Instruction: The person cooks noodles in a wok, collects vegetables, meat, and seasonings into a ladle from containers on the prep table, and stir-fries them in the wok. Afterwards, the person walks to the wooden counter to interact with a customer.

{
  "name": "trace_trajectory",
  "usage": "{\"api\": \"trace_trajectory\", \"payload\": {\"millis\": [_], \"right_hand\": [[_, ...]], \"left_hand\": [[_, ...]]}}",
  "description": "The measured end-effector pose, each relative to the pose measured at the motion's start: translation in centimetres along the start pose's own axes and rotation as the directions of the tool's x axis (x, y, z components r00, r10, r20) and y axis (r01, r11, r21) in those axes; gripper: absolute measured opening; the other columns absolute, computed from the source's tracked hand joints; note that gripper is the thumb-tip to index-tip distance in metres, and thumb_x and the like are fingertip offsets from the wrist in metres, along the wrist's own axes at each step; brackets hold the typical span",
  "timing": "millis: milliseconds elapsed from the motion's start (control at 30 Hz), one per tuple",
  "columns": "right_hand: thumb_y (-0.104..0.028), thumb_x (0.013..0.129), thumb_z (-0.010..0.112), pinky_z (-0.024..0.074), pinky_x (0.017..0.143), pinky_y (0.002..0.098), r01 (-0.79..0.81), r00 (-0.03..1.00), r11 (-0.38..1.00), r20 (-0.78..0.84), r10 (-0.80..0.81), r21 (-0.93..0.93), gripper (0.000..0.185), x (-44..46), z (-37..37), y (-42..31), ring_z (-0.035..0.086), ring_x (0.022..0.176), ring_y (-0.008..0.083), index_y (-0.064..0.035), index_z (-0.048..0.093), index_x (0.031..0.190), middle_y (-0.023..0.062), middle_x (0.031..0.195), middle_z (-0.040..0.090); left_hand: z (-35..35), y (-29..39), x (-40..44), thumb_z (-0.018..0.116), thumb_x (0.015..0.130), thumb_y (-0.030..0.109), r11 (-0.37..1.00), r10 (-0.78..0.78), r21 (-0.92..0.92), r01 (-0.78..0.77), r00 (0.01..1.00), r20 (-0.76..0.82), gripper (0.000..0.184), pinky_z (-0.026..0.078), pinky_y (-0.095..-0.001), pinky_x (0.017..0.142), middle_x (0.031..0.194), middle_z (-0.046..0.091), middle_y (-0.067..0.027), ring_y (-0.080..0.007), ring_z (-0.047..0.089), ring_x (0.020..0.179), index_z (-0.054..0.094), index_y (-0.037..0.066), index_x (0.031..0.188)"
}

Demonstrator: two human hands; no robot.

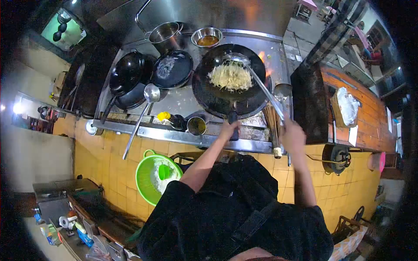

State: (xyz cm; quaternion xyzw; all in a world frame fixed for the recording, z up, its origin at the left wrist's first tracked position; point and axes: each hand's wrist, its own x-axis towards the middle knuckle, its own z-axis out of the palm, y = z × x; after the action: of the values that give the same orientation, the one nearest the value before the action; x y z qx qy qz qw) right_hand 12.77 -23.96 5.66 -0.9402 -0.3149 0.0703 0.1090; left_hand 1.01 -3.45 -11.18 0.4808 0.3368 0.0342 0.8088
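Note:
My left hand point(229, 130) is wrapped round the handle of a large black wok point(204, 93) on the stove. Inside the wok lies a pile of pale, shredded, noodle-like food point(230, 77). My right hand point(293, 137), slightly blurred, grips the far end of a long metal ladle point(264, 89). The ladle's bowl rests at the far side of the food, partly over it. Flames point(262, 56) show beside the wok's right rim.
Left of the wok are a flat black pan point(173, 69), another black wok point(126, 74) and a second ladle point(152, 92). A steel bowl of brown liquid point(207, 40) stands behind. Near the front edge are a yellow-capped bottle point(176, 121), a metal cup point(197, 125) and a bamboo brush point(272, 126).

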Motion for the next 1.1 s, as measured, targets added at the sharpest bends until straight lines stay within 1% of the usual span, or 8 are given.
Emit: {"api": "trace_trajectory", "payload": {"millis": [200,300,467,533,600,767,1000,1100], "right_hand": [[-0.01,0.084,0.041,0.0503,0.064,0.0472,0.072,0.997,0.976,-0.017,-0.077,-0.206,0.054,5.1,10.8,0.0,0.062,0.075,0.037,-0.0151,0.029,0.137,0.0238,0.09,0.058],[-0.011,0.087,0.037,0.0503,0.065,0.0479,0.012,0.97,0.998,0.245,0.002,-0.054,0.052,4.9,4.7,-1.1,0.062,0.076,0.0387,-0.0123,0.027,0.137,0.0265,0.086,0.059],[-0.011,0.083,0.048,0.0467,0.068,0.0477,0.022,1.0,0.985,0.008,-0.024,0.172,0.044,2.1,9.3,-3.5,0.059,0.082,0.0421,0.0046,0.04,0.124,0.0323,0.08,0.058],[-0.015,0.082,0.055,0.0455,0.072,0.0446,-0.28,0.886,0.744,0.461,-0.043,0.607,0.047,4.4,6.3,-4.1,0.06,0.084,0.0394,0.0025,0.041,0.123,0.0328,0.084,0.058],[-0.016,0.08,0.056,0.0476,0.063,0.0457,0.346,0.934,0.793,-0.101,-0.343,0.501,0.04,5.6,7.4,-0.8,0.058,0.071,0.043,0.0016,0.047,0.115,0.0275,0.075,0.058],[-0.009,0.08,0.05,0.0473,0.071,0.048,0.159,0.942,0.982,0.28,-0.183,0.105,0.051,1.5,-0.3,-2.8,0.059,0.077,0.0427,0.0017,0.037,0.129,0.0292,0.081,0.058],[-0.007,0.08,0.043,0.0479,0.071,0.0493,0.076,0.938,0.992,0.33,-0.105,0.102,0.039,4.7,5.0,-4.5,0.059,0.08,0.0423,-0.0027,0.046,0.119,0.0277,0.081,0.06],[-0.01,0.077,0.054,0.0487,0.071,0.0484,0.075,0.926,0.997,0.372,-0.059,-0.027,0.042,2.5,-6.4,-4.2,0.058,0.081,0.0434,-0.0176,0.049,0.118,0.0248,0.083,0.06]], "left_hand": [[-0.5,0.4,1.5,0.06,0.084,0.015,0.984,-0.022,-0.178,0.022,1.0,0.004,0.017,0.046,-0.0295,0.045,0.067,0.052,-0.0053,-0.0148,0.053,0.05,0.047,0.006,0.088],[-1.0,-0.2,2.1,0.06,0.083,0.015,0.99,-0.016,-0.139,0.02,1.0,0.027,0.017,0.045,-0.0299,0.043,0.066,0.052,-0.005,-0.0151,0.053,0.049,0.048,0.004,0.089],[-0.9,-0.3,2.3,0.061,0.081,0.014,0.987,-0.063,-0.148,0.058,0.998,-0.027,0.018,0.045,-0.03,0.041,0.064,0.052,-0.0054,-0.0151,0.054,0.049,0.047,0.006,0.088],[-1.0,-0.3,2.1,0.063,0.081,0.016,0.982,-0.023,-0.186,0.028,0.999,0.027,0.019,0.046,-0.0298,0.041,0.063,0.052,-0.0049,-0.0149,0.054,0.049,0.047,0.006,0.087],[-1.2,-0.4,2.3,0.064,0.081,0.017,0.981,-0.046,-0.185,0.052,0.998,0.036,0.02,0.047,-0.03,0.041,0.063,0.052,-0.0044,-0.015,0.054,0.048,0.048,0.007,0.086],[-1.4,-0.2,2.4,0.063,0.082,0.016,0.98,-0.021,-0.193,0.039,0.995,0.095,0.016,0.046,-0.03,0.042,0.062,0.053,-0.0038,-0.0147,0.054,0.048,0.049,0.008,0.085],[-1.0,0.4,3.7,0.059,0.085,0.019,0.957,-0.259,-0.129,0.26,0.966,0.025,0.017,0.044,-0.0294,0.043,0.059,0.052,-0.0041,-0.0155,0.051,0.046,0.052,0.007,0.075],[5.6,6.5,-3.4,0.057,0.086,0.021,0.903,-0.211,-0.401,0.154,0.972,-0.103,0.019,0.045,-0.03,0.048,0.062,0.054,-0.0059,-0.0161,0.053,0.052,0.051,0.006,0.075]]}}
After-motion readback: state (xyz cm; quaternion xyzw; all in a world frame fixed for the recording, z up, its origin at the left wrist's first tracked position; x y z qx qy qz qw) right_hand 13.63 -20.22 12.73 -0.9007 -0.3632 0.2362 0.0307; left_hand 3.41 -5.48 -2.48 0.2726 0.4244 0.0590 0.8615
